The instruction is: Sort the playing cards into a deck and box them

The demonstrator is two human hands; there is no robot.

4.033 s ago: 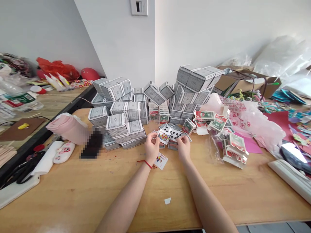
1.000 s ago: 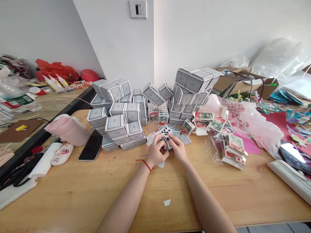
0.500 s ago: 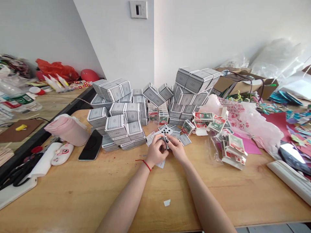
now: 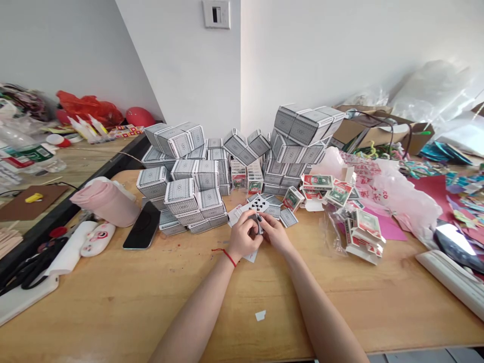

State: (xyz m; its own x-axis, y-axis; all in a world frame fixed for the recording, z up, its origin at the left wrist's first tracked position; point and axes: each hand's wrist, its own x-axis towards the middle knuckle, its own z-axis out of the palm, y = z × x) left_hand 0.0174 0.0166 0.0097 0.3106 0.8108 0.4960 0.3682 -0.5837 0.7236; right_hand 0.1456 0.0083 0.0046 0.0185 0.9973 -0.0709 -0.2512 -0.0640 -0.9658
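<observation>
My left hand (image 4: 244,238) and my right hand (image 4: 275,234) meet at the middle of the wooden table (image 4: 124,297), fingers curled round a small stack of playing cards (image 4: 259,224). A spade card (image 4: 258,204) lies face up just beyond my fingertips, with more loose cards (image 4: 288,217) scattered beside it. Another card (image 4: 251,256) pokes out from under my left wrist, which wears a red string. Behind the cards rises a pile of grey patterned card boxes (image 4: 191,184).
A taller box stack (image 4: 302,133) stands at the back. Flat red-green box blanks (image 4: 363,227) and a pink plastic bag (image 4: 389,189) lie to the right. A black phone (image 4: 141,226), a pink roll (image 4: 108,200) and scissors (image 4: 28,272) sit at the left. A paper scrap (image 4: 260,315) lies nearer.
Four seconds ago my hands held a spread fan of cards apart. They have since come together and squared the cards into a compact stack; little has moved in the last second.
</observation>
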